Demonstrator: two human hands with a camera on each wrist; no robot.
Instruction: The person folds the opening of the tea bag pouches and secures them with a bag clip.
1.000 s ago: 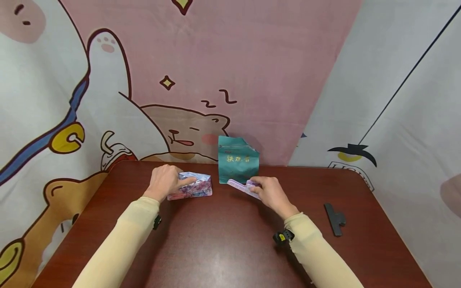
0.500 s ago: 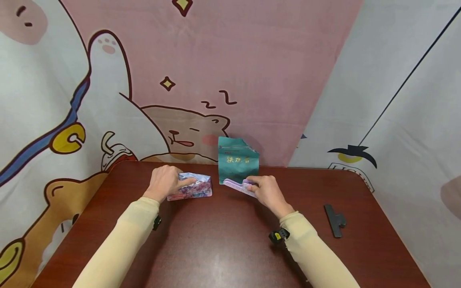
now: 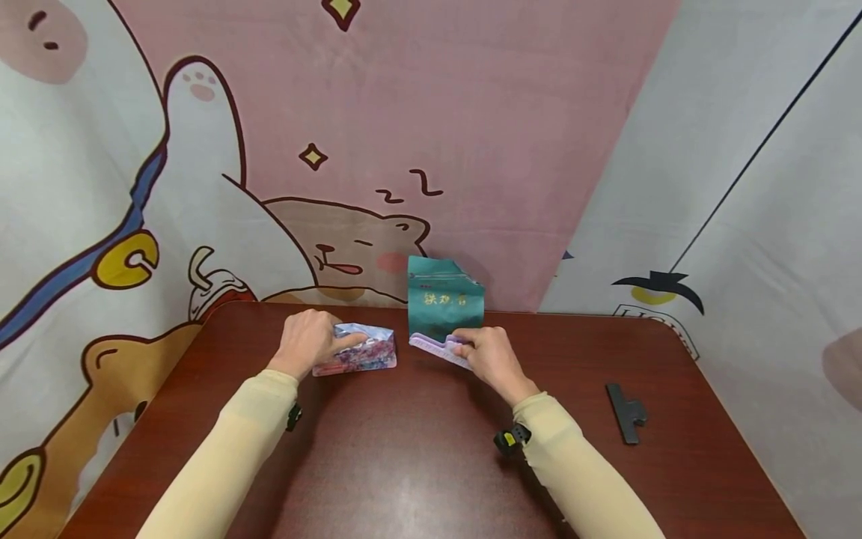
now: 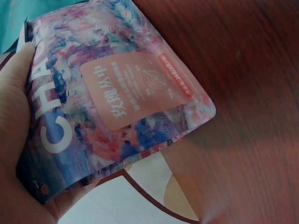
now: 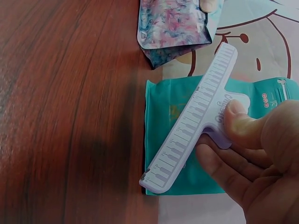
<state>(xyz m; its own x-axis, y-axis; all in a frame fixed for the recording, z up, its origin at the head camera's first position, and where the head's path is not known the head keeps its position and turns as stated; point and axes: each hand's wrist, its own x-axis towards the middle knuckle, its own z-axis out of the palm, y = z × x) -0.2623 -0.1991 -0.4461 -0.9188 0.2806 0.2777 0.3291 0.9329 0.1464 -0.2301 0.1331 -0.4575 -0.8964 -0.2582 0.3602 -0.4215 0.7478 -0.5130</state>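
Note:
My left hand [image 3: 306, 340] grips the top of a pouch [image 4: 117, 79] with a blue, pink and purple painted pattern and the letters "CHA" on it. In the head view this pouch stands on the table left of centre. The right hand [image 3: 494, 359] pinches a light purple bag clip [image 5: 191, 121] by its handle, thumb on one side and fingers beneath. Piano keys are printed along the clip's long bar, which points left toward the painted pouch. Behind the clip a teal pouch [image 3: 446, 288] with gold characters stands at the table's back edge; the clip overlaps its lower part in the right wrist view.
A black bag clip [image 3: 626, 413] lies on the right side of the brown table [image 3: 404, 464]. A cloth backdrop [image 3: 512, 150] with cartoon animals hangs right behind the table's back edge.
My right hand has moved a little to the left with the purple bag clip, bringing it closer to the painted pouch. The left hand and both pouches have stayed in place.

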